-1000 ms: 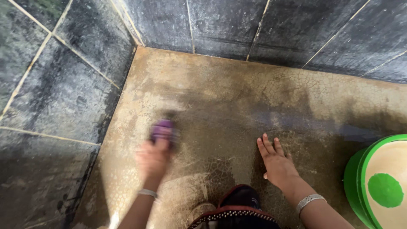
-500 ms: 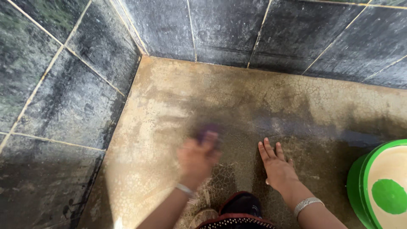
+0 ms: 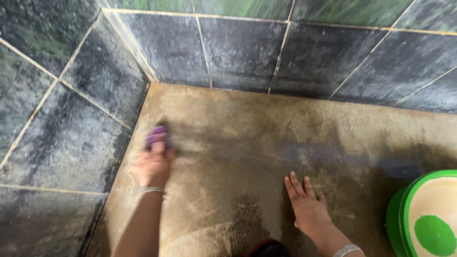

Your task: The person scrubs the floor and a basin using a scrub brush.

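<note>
Where the dark, speckled wall tiles (image 3: 71, 138) meet in a corner, big glazed squares with pale grout lines between them, we've got a rough tan concrete floor (image 3: 266, 123) spreading out below, cracked, gritty and stained darker with wet through the middle. Over at the lower right edge sits a round green plastic bucket (image 3: 395, 221) with a cream lid marked by a green dot, standing on the floor well apart from the scrubbing. Down to the hands now: the right hand (image 3: 308, 209) is pressed flat on the damp concrete, fingers spread, palm down, holding nothing, a silvery bangle at the wrist. The left hand (image 3: 153, 166), blurred, is closed around a small purple scrub brush (image 3: 157, 135), and that brush is down on the floor just beside the left wall, near the corner. A thin metal bangle (image 3: 153, 191) circles the left wrist. Both hands well apart from each other.
</note>
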